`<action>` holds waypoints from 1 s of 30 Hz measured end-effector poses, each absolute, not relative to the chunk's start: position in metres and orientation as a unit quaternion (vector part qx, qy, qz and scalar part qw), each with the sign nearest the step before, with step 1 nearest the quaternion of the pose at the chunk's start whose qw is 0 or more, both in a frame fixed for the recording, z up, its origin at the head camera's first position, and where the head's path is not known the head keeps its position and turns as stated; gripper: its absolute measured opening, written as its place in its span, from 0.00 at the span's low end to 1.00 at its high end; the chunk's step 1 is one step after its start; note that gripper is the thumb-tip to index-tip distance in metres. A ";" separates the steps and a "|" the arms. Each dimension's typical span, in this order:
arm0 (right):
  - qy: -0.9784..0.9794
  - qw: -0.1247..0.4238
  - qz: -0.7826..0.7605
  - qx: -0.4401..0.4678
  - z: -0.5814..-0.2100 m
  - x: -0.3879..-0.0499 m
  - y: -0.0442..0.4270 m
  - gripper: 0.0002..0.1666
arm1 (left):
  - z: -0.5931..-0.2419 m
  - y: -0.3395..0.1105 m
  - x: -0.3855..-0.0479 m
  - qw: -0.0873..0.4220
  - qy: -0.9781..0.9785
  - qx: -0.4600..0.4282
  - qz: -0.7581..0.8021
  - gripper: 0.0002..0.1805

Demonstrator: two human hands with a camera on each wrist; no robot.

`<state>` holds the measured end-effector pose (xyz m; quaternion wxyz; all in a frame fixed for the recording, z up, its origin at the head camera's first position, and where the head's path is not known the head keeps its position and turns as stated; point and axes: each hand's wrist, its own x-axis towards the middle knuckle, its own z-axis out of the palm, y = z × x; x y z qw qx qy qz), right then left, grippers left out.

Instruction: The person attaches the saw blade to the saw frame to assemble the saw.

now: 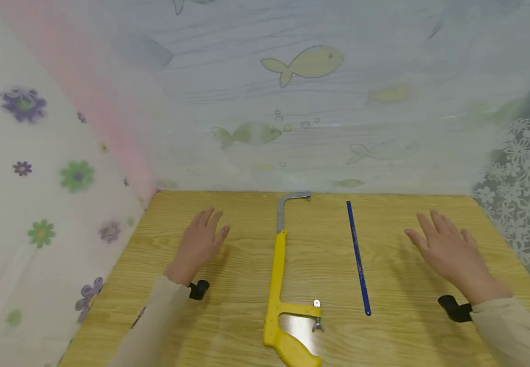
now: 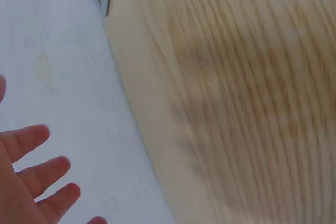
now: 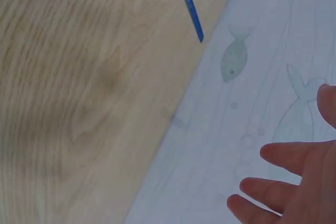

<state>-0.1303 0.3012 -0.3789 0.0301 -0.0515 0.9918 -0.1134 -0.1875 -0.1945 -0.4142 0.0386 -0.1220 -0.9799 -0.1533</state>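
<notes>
A hacksaw frame (image 1: 275, 275) with a yellow handle and a grey front arm lies on the wooden table, no blade fitted across it. To its right lies a separate blue hacksaw blade (image 1: 358, 257), nearly parallel to the frame. My left hand (image 1: 200, 244) hovers over the table left of the frame, fingers extended and holding nothing. On the far side of the blade, my right hand (image 1: 448, 252) is likewise raised with spread fingers and nothing in it. In the right wrist view the blade's far end (image 3: 191, 11) shows near the table edge.
The wooden table (image 1: 237, 265) ends at a back curtain (image 1: 200, 102) printed with fish. A flower-patterned sheet (image 1: 62, 219) hangs along the left side, and white lace-like flowers (image 1: 526, 178) border the right. A wing nut (image 1: 318, 326) sits on the hacksaw frame's near arm.
</notes>
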 end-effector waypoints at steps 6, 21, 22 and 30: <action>0.983 0.049 -0.171 -0.045 -0.393 -0.122 0.299 0.44 | -0.425 -0.182 -0.176 -0.037 -0.941 -0.122 -0.313 0.33; 0.924 0.041 -0.380 0.002 -0.445 -0.110 0.270 0.36 | -0.446 -0.124 -0.148 -0.100 -0.876 -0.150 -0.448 0.24; 0.917 0.039 -0.398 0.008 -0.447 -0.111 0.268 0.36 | -0.446 -0.122 -0.148 -0.102 -0.873 -0.153 -0.452 0.24; 0.864 0.056 -0.499 0.049 -0.462 -0.119 0.249 0.37 | -0.457 -0.102 -0.140 -0.124 -0.857 -0.186 -0.464 0.22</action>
